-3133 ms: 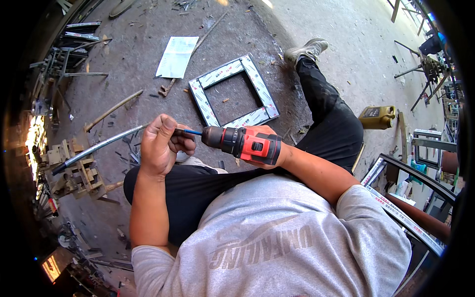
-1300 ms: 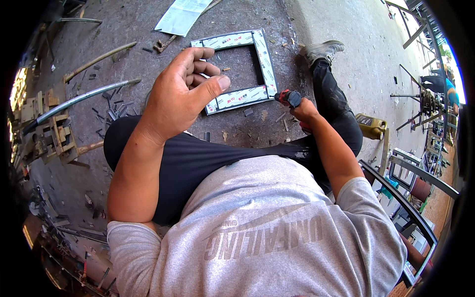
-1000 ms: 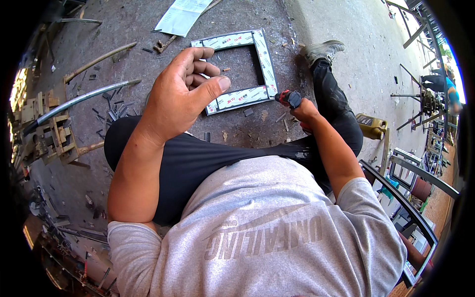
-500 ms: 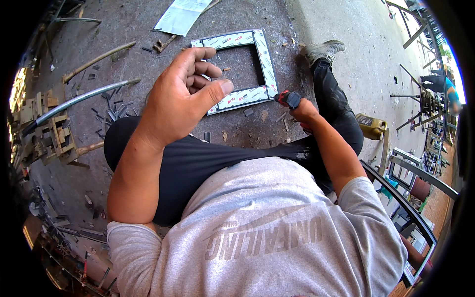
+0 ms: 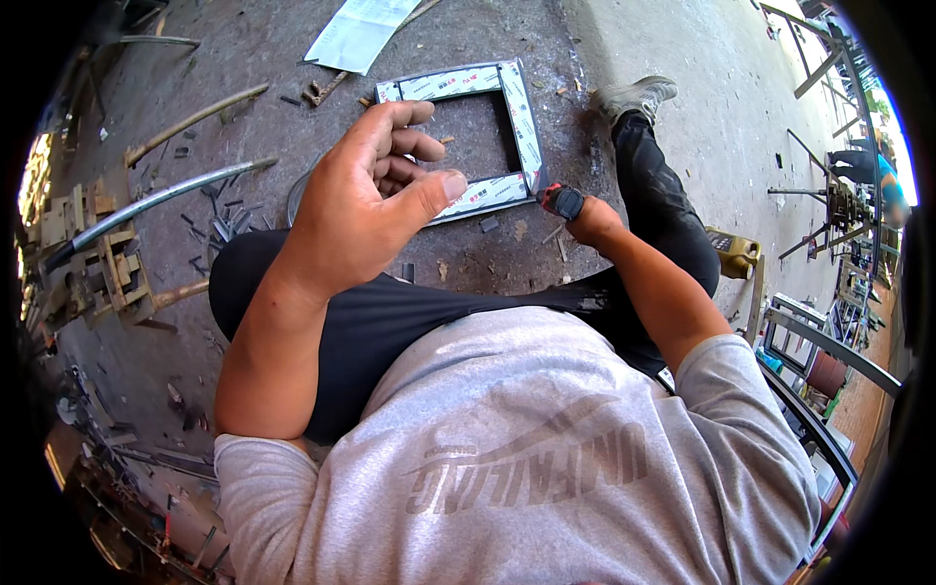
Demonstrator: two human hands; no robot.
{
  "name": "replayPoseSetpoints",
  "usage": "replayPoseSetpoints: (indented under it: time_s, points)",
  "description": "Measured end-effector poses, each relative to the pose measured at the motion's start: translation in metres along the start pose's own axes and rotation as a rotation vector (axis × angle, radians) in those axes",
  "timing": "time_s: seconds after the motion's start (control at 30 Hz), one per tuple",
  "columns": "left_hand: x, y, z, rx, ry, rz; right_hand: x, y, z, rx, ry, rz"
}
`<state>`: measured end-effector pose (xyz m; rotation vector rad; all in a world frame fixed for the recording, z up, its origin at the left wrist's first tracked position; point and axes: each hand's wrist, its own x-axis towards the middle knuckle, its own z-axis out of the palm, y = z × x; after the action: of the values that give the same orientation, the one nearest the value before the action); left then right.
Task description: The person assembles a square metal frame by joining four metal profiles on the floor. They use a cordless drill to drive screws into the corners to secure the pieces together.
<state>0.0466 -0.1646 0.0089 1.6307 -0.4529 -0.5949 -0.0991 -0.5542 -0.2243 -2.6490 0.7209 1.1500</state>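
A rectangular frame (image 5: 524, 127), covered in white printed protective film, lies flat on the floor between my legs. My right hand (image 5: 596, 223) grips a red and black cordless drill (image 5: 565, 202). The drill's front end is at the frame's near right corner; whether a bit or screw touches it is too small to tell. Above the frame's left side hovers my left hand (image 5: 366, 200), fingers loosely curled and thumb apart from them. Nothing shows in that hand, though the palm is partly hidden, and it covers the frame's near left corner.
A paper sheet (image 5: 361, 34) lies beyond the frame. To the left are a curved metal bar (image 5: 166, 205), a wooden stick (image 5: 195, 122) and scattered offcuts. A yellow-brown jug (image 5: 733, 252) stands by my right knee. Metal stands and another person (image 5: 889, 180) are at far right.
My right hand and the drill have shifted slightly left against the frame's corner. My left hand has drifted a little right and down, its fingers still curled.
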Motion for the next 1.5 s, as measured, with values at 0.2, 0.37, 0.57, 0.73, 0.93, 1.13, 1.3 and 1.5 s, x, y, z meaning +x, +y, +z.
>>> replayPoseSetpoints:
  time_s: [0.2, 0.37, 0.57, 0.73, 0.93, 1.13, 1.3, 1.5]
  points:
    - [0.001, -0.004, -0.006, -0.009, 0.02, -0.027, -0.003, -0.016, -0.007, 0.0, 0.03, -0.025]
    - [0.001, -0.01, -0.01, 0.008, 0.042, -0.089, -0.005, -0.045, 0.029, -0.166, -0.002, -0.133]
    - [-0.007, -0.018, -0.025, 0.079, 0.072, -0.132, -0.035, -0.057, 0.003, 0.125, 0.101, -0.174]
    - [-0.001, -0.015, -0.027, 0.127, 0.098, -0.019, -0.028, -0.027, -0.001, 0.571, 0.322, -0.351]
    - [-0.006, -0.009, -0.019, 0.159, 0.084, -0.007, -0.027, -0.023, -0.03, 1.026, 0.253, -0.065]
    - [-0.027, 0.002, -0.051, 0.16, 0.214, 0.191, -0.034, -0.025, -0.014, 1.074, 0.212, -0.103]
    - [-0.046, -0.015, -0.131, 0.028, 0.325, 0.011, -0.04, -0.032, -0.004, 0.883, 0.28, -0.251]
    - [-0.057, -0.207, -0.19, 0.11, 0.239, -0.521, -0.057, -0.065, -0.01, 0.891, 0.176, -0.385]
